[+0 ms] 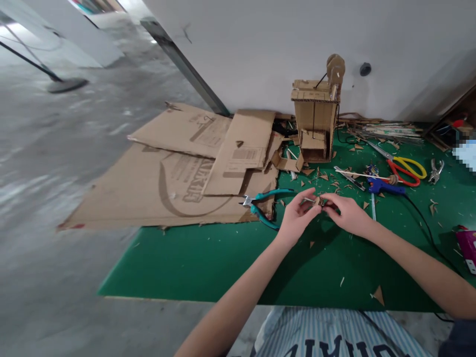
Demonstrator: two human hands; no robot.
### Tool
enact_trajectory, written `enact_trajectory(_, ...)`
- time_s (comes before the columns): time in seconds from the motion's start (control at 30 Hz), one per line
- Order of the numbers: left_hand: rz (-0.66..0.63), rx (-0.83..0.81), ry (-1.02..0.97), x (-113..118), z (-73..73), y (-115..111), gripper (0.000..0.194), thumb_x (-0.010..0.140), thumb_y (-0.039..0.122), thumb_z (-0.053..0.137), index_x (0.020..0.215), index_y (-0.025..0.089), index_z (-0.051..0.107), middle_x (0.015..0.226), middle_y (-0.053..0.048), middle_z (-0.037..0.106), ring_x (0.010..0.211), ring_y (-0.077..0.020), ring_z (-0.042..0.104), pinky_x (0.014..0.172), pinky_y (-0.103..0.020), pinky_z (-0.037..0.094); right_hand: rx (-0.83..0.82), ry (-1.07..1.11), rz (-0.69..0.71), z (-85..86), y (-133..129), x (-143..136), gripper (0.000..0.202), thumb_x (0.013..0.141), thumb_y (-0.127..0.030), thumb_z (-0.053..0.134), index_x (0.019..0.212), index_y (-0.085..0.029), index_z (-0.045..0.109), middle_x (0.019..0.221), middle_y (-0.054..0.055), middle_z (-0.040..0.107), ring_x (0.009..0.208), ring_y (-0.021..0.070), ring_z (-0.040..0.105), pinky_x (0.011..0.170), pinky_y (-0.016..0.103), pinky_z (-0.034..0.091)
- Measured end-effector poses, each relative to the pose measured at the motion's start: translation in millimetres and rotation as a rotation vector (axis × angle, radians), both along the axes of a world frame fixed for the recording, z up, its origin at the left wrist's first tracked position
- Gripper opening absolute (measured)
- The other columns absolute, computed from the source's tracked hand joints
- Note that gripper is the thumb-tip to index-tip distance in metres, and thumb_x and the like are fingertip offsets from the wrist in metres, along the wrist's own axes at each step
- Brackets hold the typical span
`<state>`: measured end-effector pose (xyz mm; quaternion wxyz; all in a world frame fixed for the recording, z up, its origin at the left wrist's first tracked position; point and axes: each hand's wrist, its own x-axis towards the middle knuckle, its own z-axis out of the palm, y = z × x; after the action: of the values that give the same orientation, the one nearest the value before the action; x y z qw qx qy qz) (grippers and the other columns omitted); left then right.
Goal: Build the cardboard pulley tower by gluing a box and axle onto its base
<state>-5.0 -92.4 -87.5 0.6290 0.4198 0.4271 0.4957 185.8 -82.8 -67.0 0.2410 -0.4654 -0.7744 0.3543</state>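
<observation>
Between both hands, above the green table, is a small round cardboard piece with a thin stick through or beside it. My left hand pinches it from the left, the stick showing between the fingers. From the right, the fingertips of my right hand close on its other side; exactly what they grip there is partly hidden. Just left of my left hand lie teal-handled cutting pliers, jaws over the cardboard. Beyond my right hand are a blue glue gun and a stick with a small cardboard disc on its end.
A cardboard tower with a wheel stands at the back by the wall. Flat cardboard sheets overhang the table's left side. Scissors, small metal pliers, a cord and cardboard scraps lie on the right of the green table.
</observation>
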Motion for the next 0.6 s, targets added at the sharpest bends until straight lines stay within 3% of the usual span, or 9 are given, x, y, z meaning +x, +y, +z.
enact_trajectory(0.1, -0.051, 0.094, 0.123, -8, 3.3, 3, 0.068, 0.077, 0.039, 0.086, 0.136, 0.025, 0.057, 0.124, -0.008, 0.064, 0.108, -0.0203, 0.068, 0.091, -0.032, 0.059, 0.033, -0.067, -0.079, -4.7, -2, 16, 0.035, 0.1, -0.029, 0.049, 0.132, -0.022, 0.061, 0.109, 0.009, 0.079, 0.096, 0.0241, 0.076, 0.078, 0.036, 0.057)
enact_trajectory(0.23, 0.019, 0.287, 0.518, -29, 11.2, 19, 0.048, 0.091, 0.034, 0.069, 0.135, 0.022, 0.056, 0.118, -0.011, 0.065, 0.101, -0.0209, 0.067, 0.079, -0.031, 0.056, 0.187, -0.321, -0.108, -5.8, -7, 40, 0.049, 0.103, -0.03, 0.044, 0.149, -0.019, 0.049, 0.097, 0.008, 0.079, 0.076, 0.0232, 0.072, 0.061, 0.033, 0.048)
enact_trajectory(0.33, 0.091, 0.471, 0.902, -42, 20.4, 45, 0.038, 0.091, 0.032, 0.065, 0.128, 0.021, 0.061, 0.109, -0.01, 0.065, 0.086, -0.0211, 0.063, 0.082, -0.037, 0.054, 0.41, -0.568, -0.123, -8.7, -7, 47, 0.044, 0.105, -0.026, 0.038, 0.141, -0.016, 0.06, 0.09, 0.011, 0.079, 0.069, 0.0217, 0.069, 0.058, 0.033, 0.04)
enact_trajectory(0.4, 0.154, 0.534, 1.101, -45, 26.2, 69, 0.036, 0.092, 0.035, 0.065, 0.125, 0.019, 0.063, 0.108, -0.012, 0.065, 0.097, -0.0278, 0.064, 0.09, -0.043, 0.052, 0.495, -0.685, -0.168, -11.3, -3, 46, 0.042, 0.105, -0.025, 0.037, 0.134, -0.016, 0.066, 0.081, 0.012, 0.077, 0.068, 0.0209, 0.067, 0.06, 0.034, 0.038)
enact_trajectory(0.5, 0.142, 0.442, 1.287, -38, 29.8, 104, 0.04, 0.091, 0.045, 0.068, 0.116, 0.014, 0.066, 0.114, -0.02, 0.066, 0.109, -0.0388, 0.063, 0.089, -0.049, 0.052, 0.559, -0.723, -0.26, -15.0, 6, 43, 0.04, 0.104, -0.024, 0.042, 0.136, -0.014, 0.064, 0.086, 0.013, 0.078, 0.082, 0.0251, 0.069, 0.069, 0.036, 0.041)
enact_trajectory(0.6, 0.101, 0.335, 1.321, -28, 28.1, 124, 0.019, 0.093, 0.037, 0.066, 0.086, 0.019, 0.067, 0.099, -0.015, 0.068, 0.094, -0.0324, 0.065, 0.081, -0.04, 0.051, 0.612, -0.664, -0.299, -18.9, 7, 43, 0.041, 0.103, -0.025, 0.047, 0.138, -0.011, 0.061, 0.117, 0.018, 0.076, 0.108, 0.0308, 0.066, 0.086, 0.042, 0.044)
